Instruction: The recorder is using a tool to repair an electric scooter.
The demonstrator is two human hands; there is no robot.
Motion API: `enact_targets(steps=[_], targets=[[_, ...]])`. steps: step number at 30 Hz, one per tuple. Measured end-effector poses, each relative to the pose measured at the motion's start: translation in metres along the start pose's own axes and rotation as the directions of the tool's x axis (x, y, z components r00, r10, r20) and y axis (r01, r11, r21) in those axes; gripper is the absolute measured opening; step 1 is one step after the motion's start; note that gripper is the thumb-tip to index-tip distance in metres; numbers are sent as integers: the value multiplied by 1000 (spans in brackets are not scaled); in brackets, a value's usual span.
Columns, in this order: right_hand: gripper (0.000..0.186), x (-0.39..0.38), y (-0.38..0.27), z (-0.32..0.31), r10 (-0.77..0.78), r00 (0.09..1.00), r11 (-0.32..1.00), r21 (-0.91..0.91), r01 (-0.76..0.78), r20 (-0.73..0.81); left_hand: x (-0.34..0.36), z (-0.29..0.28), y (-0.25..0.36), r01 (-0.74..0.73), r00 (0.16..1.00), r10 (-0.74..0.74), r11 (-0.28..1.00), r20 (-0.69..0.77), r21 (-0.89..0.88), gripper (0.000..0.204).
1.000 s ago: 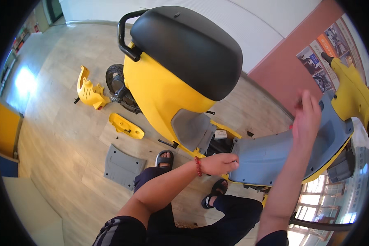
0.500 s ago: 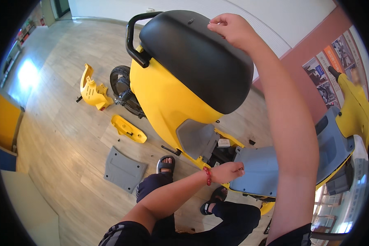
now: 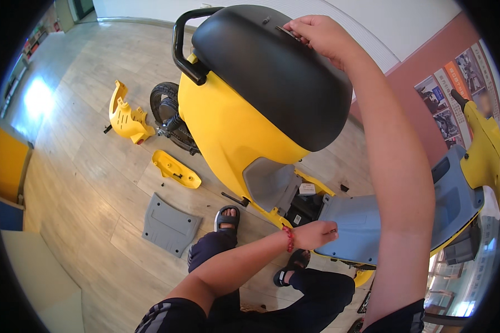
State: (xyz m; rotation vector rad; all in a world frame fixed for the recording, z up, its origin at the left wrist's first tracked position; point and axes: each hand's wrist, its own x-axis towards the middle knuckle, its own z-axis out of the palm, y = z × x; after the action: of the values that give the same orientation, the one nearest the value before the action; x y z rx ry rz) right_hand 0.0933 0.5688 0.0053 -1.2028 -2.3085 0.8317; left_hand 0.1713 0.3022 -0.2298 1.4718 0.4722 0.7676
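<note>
A yellow scooter stands with its black seat [image 3: 261,83] at the top of the view and grey footboard [image 3: 353,222] at lower right. My right hand [image 3: 314,36] reaches onto the seat top, fingers pinched on a thin metal item [image 3: 289,30] lying against it. A small dark object [image 3: 266,20] sits on the seat beside them. My left hand [image 3: 316,233], wearing a red bead bracelet, is closed over the footboard, with something tiny between thumb and finger that I cannot make out. Behind it an open compartment [image 3: 297,211] shows black parts and a white label.
Loose parts lie on the wooden floor: a yellow body piece [image 3: 128,119], a yellow tray-like cover [image 3: 172,166], a grey panel [image 3: 169,225]. A black grab rail [image 3: 180,47] curves behind the seat. A pink wall with posters [image 3: 447,105] stands at right.
My right hand has swung from above the front of the footboard up to the seat top, where it now rests. My left hand has shifted slightly right; the view has shifted a little.
</note>
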Motion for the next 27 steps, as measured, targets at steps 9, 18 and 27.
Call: enact_targets(steps=[9, 18, 27], targets=[[31, 0, -11, 2, -100, 995, 979, -181, 94, -28, 0, 3, 1, 14, 1000, -14, 1000, 17, 7, 26], [31, 10, -12, -1, 104, 994, 981, -163, -107, -28, 3, 4, -6, -9, 1000, 8, 1000, 10, 13, 25], [31, 11, -6, -5, 171, 983, 967, -177, -181, -70, 2, 4, -2, 1, 1000, -1, 1000, 7, 7, 25]])
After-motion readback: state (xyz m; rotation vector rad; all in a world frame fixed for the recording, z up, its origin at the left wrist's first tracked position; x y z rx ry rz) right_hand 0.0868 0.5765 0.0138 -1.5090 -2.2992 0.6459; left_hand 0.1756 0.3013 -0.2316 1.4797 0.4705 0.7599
